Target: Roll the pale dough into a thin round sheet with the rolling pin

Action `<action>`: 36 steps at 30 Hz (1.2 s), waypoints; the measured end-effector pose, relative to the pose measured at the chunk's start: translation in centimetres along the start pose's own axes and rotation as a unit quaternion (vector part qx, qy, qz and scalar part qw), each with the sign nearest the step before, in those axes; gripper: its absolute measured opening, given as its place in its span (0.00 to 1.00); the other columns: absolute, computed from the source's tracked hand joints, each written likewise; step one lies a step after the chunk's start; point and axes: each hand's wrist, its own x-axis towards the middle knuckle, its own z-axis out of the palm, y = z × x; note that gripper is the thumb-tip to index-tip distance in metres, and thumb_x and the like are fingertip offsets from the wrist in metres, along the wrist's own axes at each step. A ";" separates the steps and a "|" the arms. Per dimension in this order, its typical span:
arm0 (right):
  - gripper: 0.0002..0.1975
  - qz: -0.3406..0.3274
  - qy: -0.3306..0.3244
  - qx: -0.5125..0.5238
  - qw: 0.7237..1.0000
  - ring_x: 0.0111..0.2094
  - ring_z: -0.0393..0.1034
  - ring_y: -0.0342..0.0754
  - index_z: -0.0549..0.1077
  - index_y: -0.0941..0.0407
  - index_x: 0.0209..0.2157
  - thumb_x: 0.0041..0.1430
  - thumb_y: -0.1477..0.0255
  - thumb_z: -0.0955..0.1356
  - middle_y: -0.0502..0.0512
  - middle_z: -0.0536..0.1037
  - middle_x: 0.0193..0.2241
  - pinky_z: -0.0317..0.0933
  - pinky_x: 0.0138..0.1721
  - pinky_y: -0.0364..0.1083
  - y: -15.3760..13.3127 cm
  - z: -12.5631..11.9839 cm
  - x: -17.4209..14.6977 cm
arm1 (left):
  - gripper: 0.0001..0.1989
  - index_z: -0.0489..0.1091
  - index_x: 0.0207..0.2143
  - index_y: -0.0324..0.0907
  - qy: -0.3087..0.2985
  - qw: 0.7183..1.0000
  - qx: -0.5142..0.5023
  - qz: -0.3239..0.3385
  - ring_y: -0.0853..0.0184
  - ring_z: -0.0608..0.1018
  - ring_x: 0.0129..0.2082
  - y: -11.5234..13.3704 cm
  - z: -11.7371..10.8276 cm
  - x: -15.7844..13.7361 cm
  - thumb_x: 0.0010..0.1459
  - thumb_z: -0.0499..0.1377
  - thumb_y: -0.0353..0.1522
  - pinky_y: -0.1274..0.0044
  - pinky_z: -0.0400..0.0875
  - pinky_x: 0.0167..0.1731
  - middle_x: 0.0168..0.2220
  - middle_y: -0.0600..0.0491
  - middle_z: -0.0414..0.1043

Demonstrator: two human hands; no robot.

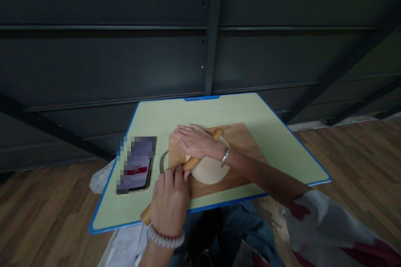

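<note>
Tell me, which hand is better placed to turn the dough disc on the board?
Probably the right hand: it lies flat on the rolling pin directly over the dough. The left hand is at the pin's near end, off the dough.

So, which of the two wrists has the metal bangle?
The right hand, resting flat over the rolling pin; the left hand wears a pale beaded bracelet instead.

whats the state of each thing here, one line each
rolling pin: lying across the dough, pressed under both hands
dough: rolled into a flat round on the board
wooden board: flat on the table, under the dough
phone: face up, screen lit, left of the board
left hand: palm down on the pin's near end
right hand: palm down on the pin's far part
table: bears the board and phone
</note>
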 end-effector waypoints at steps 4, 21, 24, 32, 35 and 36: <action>0.14 -0.008 0.005 -0.002 1.000 0.54 0.62 0.48 0.68 0.58 0.47 0.68 0.72 0.55 0.58 0.73 0.50 0.53 0.55 0.52 0.1 0.1 1.7 | 0.15 0.70 0.33 0.39 -0.012 0.999 0.006 -0.031 0.60 0.67 0.31 -0.5 0.3 0.5 0.66 0.46 0.32 0.71 0.62 0.31 0.29 0.47 0.65; 0.19 0.003 -0.026 -0.028 0.999 0.60 0.56 0.52 0.65 0.57 0.53 0.69 0.65 0.53 0.59 0.69 0.56 0.52 0.57 0.57 -0.1 1.1 0.8 | 0.20 0.61 0.56 0.35 -0.025 0.998 -0.063 -0.013 0.59 0.74 0.43 -0.4 0.0 -0.2 0.65 0.46 0.32 0.69 0.64 0.40 0.49 0.43 0.72; 0.22 0.024 0.000 -0.031 0.999 0.63 0.51 0.50 0.60 0.57 0.59 0.69 0.66 0.53 0.58 0.63 0.60 0.46 0.61 0.57 -1.0 0.7 -1.6 | 0.20 0.60 0.57 0.36 -0.015 0.994 -0.104 0.004 0.61 0.74 0.46 -0.4 -0.2 -1.1 0.64 0.46 0.30 0.70 0.65 0.43 0.50 0.45 0.72; 0.22 0.064 0.030 -0.044 0.996 0.62 0.54 0.48 0.66 0.63 0.56 0.66 0.71 0.54 0.61 0.67 0.58 0.45 0.63 0.52 -4.2 -0.3 -6.4 | 0.20 0.63 0.56 0.37 -0.006 0.987 -0.158 -0.002 0.60 0.74 0.46 0.1 -0.2 -2.8 0.62 0.46 0.25 0.69 0.65 0.44 0.51 0.46 0.72; 0.21 0.090 0.049 -0.046 0.994 0.60 0.57 0.50 0.66 0.61 0.56 0.66 0.69 0.56 0.61 0.68 0.57 0.49 0.61 0.53 -5.8 -0.6 -8.4 | 0.21 0.63 0.57 0.38 -0.011 0.988 -0.152 -0.016 0.59 0.72 0.50 0.6 -0.2 -3.4 0.62 0.46 0.26 0.67 0.64 0.46 0.53 0.46 0.71; 0.21 0.099 0.056 -0.051 0.992 0.60 0.57 0.51 0.66 0.61 0.56 0.66 0.68 0.56 0.61 0.67 0.58 0.49 0.61 0.54 -6.4 -0.6 -9.1 | 0.21 0.62 0.58 0.38 -0.013 0.988 -0.150 -0.017 0.59 0.71 0.52 0.8 -0.3 -3.6 0.63 0.46 0.27 0.67 0.63 0.48 0.54 0.47 0.69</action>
